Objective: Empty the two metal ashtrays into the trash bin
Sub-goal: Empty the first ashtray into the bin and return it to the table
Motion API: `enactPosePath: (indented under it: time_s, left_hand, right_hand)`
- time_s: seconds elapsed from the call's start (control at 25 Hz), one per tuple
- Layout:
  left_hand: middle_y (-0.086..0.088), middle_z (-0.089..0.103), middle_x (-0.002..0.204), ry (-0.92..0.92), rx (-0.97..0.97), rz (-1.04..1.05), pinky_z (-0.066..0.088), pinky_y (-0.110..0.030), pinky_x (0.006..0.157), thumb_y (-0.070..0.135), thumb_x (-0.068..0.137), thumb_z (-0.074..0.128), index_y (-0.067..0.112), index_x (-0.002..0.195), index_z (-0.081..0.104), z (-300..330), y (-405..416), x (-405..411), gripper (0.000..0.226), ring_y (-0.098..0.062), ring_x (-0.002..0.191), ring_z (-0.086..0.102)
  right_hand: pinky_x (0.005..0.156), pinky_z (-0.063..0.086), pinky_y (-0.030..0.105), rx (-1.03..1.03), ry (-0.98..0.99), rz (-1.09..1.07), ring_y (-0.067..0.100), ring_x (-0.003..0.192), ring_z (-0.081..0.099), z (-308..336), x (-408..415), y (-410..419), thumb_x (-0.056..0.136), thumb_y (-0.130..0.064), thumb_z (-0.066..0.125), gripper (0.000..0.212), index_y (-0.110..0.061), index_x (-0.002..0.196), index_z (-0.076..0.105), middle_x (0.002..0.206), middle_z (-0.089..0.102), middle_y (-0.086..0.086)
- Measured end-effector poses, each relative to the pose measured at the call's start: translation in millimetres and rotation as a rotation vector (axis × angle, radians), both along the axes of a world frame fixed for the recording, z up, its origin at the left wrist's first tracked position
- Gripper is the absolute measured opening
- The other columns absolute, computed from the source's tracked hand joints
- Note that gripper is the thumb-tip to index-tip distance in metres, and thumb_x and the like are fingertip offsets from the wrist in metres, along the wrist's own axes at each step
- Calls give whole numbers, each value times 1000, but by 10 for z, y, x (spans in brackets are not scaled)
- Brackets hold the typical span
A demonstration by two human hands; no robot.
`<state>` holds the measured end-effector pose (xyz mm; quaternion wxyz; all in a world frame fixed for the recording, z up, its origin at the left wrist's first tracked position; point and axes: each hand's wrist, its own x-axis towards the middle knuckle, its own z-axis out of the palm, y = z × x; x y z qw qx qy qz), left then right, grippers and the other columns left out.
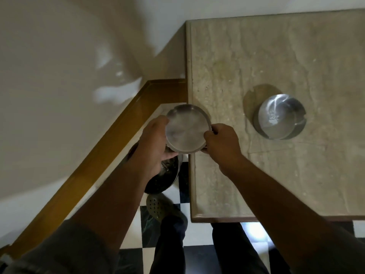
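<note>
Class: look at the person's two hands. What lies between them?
In the head view, one metal ashtray lies between the left hand and the right hand; both grip its rim, above the bin.

Both hands [189, 141] raised — fingers curled

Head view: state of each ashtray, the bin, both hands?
held ashtray: off the table, gripped at both sides, over the bin, inside looks bare
second ashtray: upright on the marble table, untouched, whitish residue inside
trash bin: open, on the floor, mostly hidden by the left arm
left hand: gripping the left rim
right hand: gripping the right rim
</note>
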<state>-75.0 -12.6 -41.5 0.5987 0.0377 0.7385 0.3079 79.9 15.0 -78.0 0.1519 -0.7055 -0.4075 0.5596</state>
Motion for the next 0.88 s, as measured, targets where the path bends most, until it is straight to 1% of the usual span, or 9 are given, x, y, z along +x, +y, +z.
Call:
enactPosePath:
  time_s: [0.12, 0.32, 0.44, 0.52, 0.6, 0.64, 0.72, 0.8, 0.88]
  left_hand:
    - [-7, 61, 133, 26, 1, -35, 64, -35, 62, 43, 92, 49, 30, 131, 61, 24, 189, 304, 43, -29, 116, 62]
    - [-5, 60, 131, 83, -19, -37, 62, -45, 78, 38, 92, 49, 28, 129, 63, 18, 369, 690, 41, -28, 115, 59]
    - [-5, 61, 128, 137, -37, -25, 61, -44, 79, 35, 93, 49, 25, 127, 63, -24, 409, 780, 39, -25, 109, 59]
    - [-6, 62, 125, 162, -50, -9, 61, -46, 83, 34, 92, 50, 23, 126, 64, -57, 439, 855, 38, -23, 103, 60]
    - [-5, 62, 118, 161, -67, 37, 60, -43, 82, 34, 93, 51, 21, 125, 64, -77, 462, 910, 38, -19, 97, 58]
    - [-4, 62, 116, 155, -73, 52, 60, -40, 80, 33, 93, 51, 20, 125, 64, -89, 475, 931, 37, -18, 95, 58]
    - [-5, 63, 120, 149, -77, 48, 58, -37, 76, 33, 93, 50, 20, 126, 64, -108, 489, 955, 38, -20, 98, 59]
    - [-5, 62, 125, 146, -68, 38, 57, -38, 77, 33, 94, 49, 21, 128, 63, -107, 484, 956, 39, -24, 108, 59]
    - [-6, 60, 128, 159, -58, 23, 57, -41, 81, 34, 93, 48, 21, 130, 62, -138, 474, 953, 41, -26, 112, 58]
  right_hand:
    - [73, 61, 57, 5, -23, -69, 33, 79, 72, 11, 275, 89, 86, -13, 52, 22, 3, 92, 67, 89, 71, 21]
    - [71, 60, 54, 62, -98, -79, 32, 74, 70, -48, 502, 130, 78, -23, 53, 24, -3, 79, 67, 76, 70, 15]
    - [68, 59, 54, 93, -132, -42, 33, 72, 69, -77, 536, 132, 83, -15, 54, 18, -2, 76, 65, 74, 68, 16]
    - [67, 58, 54, 107, -149, -51, 36, 72, 67, -104, 582, 140, 85, -9, 55, 17, 1, 77, 65, 75, 68, 20]
    - [67, 58, 52, 121, -163, -51, 38, 74, 67, -117, 608, 137, 86, -7, 55, 17, 6, 79, 64, 77, 68, 24]
    - [66, 57, 48, 126, -166, -47, 39, 74, 66, -128, 618, 137, 86, -6, 55, 17, 7, 79, 64, 78, 68, 25]
    - [57, 53, 40, 130, -158, -47, 38, 69, 64, -155, 631, 130, 86, -4, 55, 17, 9, 79, 64, 78, 68, 26]
    - [50, 44, 29, 136, -146, -50, 28, 58, 57, -180, 632, 119, 87, -4, 55, 17, 8, 78, 63, 76, 67, 26]
    - [47, 38, 21, 140, -138, -56, 18, 57, 52, -201, 641, 108, 88, -5, 56, 18, 7, 77, 64, 75, 67, 25]
